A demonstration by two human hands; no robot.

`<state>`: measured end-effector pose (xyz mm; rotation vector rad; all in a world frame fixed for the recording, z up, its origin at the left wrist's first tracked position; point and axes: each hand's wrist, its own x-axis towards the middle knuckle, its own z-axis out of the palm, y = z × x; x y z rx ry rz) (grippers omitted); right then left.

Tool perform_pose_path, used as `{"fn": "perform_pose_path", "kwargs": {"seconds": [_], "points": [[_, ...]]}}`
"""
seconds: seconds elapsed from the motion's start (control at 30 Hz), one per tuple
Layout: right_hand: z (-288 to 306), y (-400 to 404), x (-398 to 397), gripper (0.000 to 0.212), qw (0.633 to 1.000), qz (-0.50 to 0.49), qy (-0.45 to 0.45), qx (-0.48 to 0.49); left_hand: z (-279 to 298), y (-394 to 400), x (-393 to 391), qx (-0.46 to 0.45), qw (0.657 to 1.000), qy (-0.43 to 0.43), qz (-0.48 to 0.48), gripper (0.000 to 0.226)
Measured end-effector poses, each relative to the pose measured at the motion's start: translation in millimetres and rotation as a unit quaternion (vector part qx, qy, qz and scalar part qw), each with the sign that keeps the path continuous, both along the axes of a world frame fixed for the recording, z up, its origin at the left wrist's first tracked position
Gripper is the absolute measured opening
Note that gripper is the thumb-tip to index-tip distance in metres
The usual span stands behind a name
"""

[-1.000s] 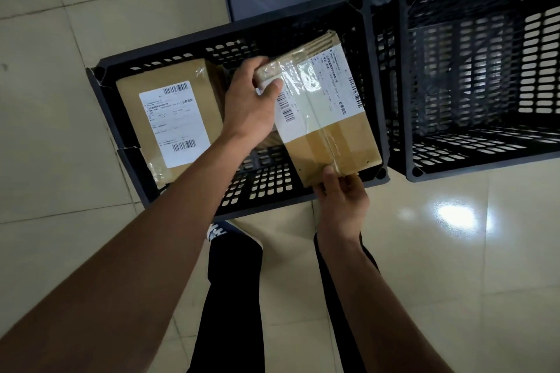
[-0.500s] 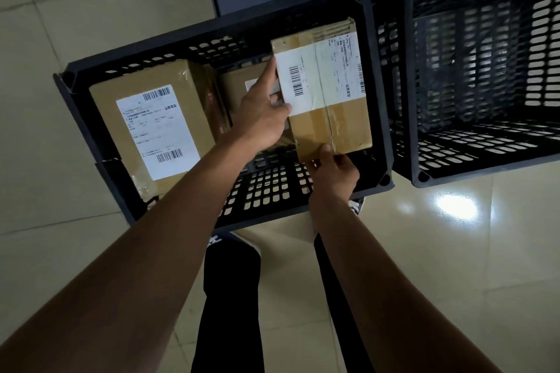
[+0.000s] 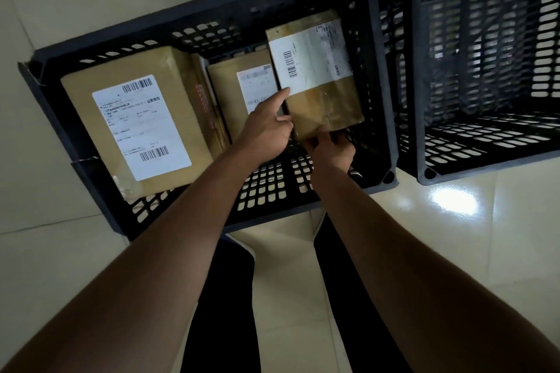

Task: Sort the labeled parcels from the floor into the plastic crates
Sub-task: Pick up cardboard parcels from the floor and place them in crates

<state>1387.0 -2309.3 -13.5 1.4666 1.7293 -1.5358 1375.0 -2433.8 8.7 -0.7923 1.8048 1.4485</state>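
A parcel goes down into the left of two dark plastic crates on a tiled floor.

From the left: a large labeled parcel (image 3: 138,127) lies in the left crate (image 3: 48,91), a smaller labeled parcel (image 3: 242,91) sits beside it, and a third parcel (image 3: 315,73), label up, is set against the crate's right wall. The left hand (image 3: 266,130) grasps that parcel's left edge, index finger laid along it; the right hand (image 3: 331,148) pinches its near edge, thumb on top. The right crate (image 3: 424,142) appears to hold nothing. The step looks like placement, nearly done; next, both hands would need to let go and draw clear, then reach for another parcel from the floor.
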Motion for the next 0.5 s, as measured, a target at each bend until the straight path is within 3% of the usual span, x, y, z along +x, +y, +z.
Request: {"fn": "perform_pose_path", "kwargs": {"seconds": [0.2,0.3,0.4,0.5], "points": [[2,6,-17,0.025,0.993,0.039,-0.086,-0.067,6,-1,8,-0.024,0.999,0.016,-0.024,0.061],[15,13,-12,0.036,0.981,0.17,-0.084,0.038,9,1,10,-0.058,0.997,0.022,-0.039,0.058],[29,23,-4,0.044,0.936,0.331,-0.013,0.123,13,5,12,-0.127,0.981,0.073,-0.125,0.058],[33,29,0,0.069,0.863,0.482,0.055,0.139,17,9,14,-0.178,0.953,0.085,-0.23,0.063]]}}
